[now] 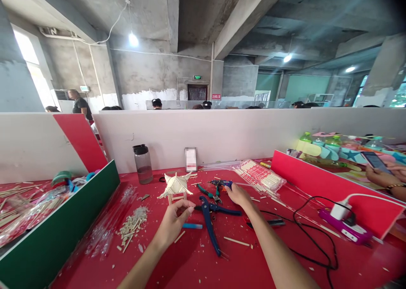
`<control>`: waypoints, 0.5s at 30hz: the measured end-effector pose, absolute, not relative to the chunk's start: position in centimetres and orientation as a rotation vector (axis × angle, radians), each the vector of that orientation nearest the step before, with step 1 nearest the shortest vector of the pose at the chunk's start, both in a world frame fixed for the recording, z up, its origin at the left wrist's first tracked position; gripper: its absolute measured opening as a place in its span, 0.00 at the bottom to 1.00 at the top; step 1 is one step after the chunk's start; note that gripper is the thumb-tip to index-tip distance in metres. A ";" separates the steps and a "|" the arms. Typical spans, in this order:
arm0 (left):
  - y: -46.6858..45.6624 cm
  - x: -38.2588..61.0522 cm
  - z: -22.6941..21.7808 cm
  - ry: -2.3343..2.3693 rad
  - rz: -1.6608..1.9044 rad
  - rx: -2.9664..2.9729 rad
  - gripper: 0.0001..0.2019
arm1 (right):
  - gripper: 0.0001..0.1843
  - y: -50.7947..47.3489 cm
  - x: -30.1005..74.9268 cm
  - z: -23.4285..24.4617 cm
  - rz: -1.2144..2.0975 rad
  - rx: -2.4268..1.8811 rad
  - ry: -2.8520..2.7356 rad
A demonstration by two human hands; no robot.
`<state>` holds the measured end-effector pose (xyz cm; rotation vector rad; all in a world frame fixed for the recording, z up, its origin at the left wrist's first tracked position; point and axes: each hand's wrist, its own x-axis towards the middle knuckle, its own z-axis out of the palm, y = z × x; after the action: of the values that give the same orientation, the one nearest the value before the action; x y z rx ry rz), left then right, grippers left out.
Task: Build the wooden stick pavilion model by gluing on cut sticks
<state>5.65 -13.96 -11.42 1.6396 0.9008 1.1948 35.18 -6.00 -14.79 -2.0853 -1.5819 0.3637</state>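
Observation:
My left hand (176,216) is closed in a pinch just in front of a small pavilion model (177,186) made of pale wooden sticks. What its fingertips hold, if anything, I cannot make out. Farther right, my right hand (238,194) is closed around a blue glue gun (227,184), whose nozzle points left. Between my hands lies a dark blue hand cutter (209,225) with spread handles. Green-handled pliers (207,191) rest behind it. A blue stick (192,226) lies beside my left fingers.
A water bottle (144,164) and a phone-like object (190,160) stand by the white partition (222,136). Bagged sticks (261,175) lie back right; offcuts (133,225) are piled left. A black cable (317,246) runs near a purple power strip (345,226). Another person's hands (382,177) hold a phone.

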 end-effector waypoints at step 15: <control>-7.1 0.4 -1.0 1.092 1.210 2.210 0.14 | 0.18 -8.4 32.4 -11.0 0.891 -1.028 -1.392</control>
<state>0.41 -7.06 -0.97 2.2103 1.0921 1.2104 32.41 -8.41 -11.00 -1.0280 -1.3920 0.8915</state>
